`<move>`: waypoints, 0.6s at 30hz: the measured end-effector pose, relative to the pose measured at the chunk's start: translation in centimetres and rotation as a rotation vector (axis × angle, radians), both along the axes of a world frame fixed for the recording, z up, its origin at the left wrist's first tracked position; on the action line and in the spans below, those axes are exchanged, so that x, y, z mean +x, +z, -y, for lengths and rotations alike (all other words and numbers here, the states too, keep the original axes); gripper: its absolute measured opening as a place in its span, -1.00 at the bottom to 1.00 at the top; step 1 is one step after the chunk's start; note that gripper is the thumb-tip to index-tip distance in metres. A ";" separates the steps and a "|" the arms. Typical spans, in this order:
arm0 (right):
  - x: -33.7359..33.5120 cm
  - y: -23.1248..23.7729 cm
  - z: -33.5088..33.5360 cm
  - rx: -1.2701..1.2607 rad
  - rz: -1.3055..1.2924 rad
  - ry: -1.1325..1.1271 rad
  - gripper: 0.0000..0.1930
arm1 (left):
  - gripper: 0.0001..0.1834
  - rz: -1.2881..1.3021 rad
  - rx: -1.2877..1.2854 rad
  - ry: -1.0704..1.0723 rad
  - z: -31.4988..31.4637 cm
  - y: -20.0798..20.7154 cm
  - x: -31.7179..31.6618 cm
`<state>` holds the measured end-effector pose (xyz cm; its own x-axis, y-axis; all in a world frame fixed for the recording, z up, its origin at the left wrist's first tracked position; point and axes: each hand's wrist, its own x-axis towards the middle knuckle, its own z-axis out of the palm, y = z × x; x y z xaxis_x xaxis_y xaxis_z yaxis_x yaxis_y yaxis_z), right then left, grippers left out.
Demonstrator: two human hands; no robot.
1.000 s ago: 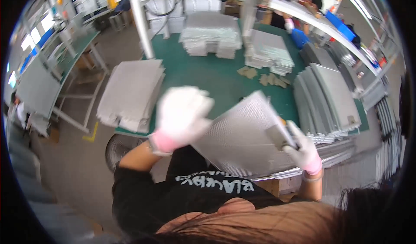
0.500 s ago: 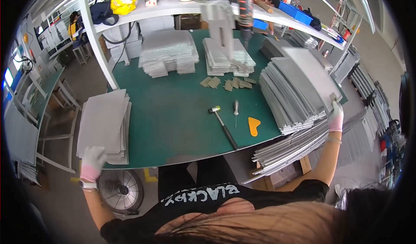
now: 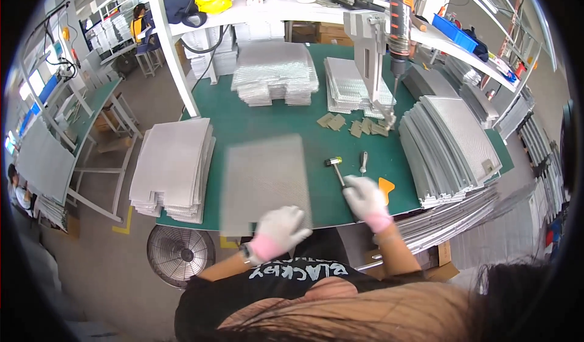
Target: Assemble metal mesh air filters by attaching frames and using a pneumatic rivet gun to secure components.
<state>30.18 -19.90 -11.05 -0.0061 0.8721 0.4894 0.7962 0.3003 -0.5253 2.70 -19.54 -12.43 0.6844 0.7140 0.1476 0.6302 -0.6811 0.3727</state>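
Gloved left hand (image 3: 281, 228) holds mesh panel (image 3: 263, 181); right hand (image 3: 364, 197) grips hammer (image 3: 336, 167).

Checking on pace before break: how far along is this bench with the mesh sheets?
Done, it seems: a stack of sheets at the bench's left edge. In hand: the left hand holds one sheet flat on the green mat; the right hand grips the hammer. Left: the large fanned pile at right.

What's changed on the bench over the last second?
A grey mesh sheet now lies flat on the green mat, the left hand on its near edge; half a second ago that hand was at the left stack. The right hand left the right stack and closed on the small hammer. The stacks stayed put.
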 end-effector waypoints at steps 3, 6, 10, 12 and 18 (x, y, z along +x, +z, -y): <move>-3.7 -7.3 -5.7 -0.043 0.167 0.408 -0.59 | -0.56 -0.010 -0.109 -0.127 -2.6 -1.6 3.4; -5.7 -9.5 -7.5 -0.365 0.451 0.327 -0.46 | -0.62 0.218 0.089 -0.007 -11.5 1.9 3.0; -6.5 -10.5 -7.4 -0.259 0.511 0.259 -0.45 | -0.64 0.297 0.563 0.346 -28.7 6.4 -0.5; -7.6 -9.6 -7.5 -0.246 0.503 0.300 -0.45 | -0.37 0.079 0.622 0.651 -36.8 5.2 -4.1; -6.4 -10.0 -7.6 -0.282 0.458 0.270 -0.43 | 0.07 -0.276 -0.356 0.696 -43.8 9.5 -1.9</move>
<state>23.79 -12.31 -21.04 -0.4007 0.9062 0.1349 0.8754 0.4221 -0.2354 0.83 24.27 -2.96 0.0476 0.9600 -0.2759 0.9645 0.0277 0.2627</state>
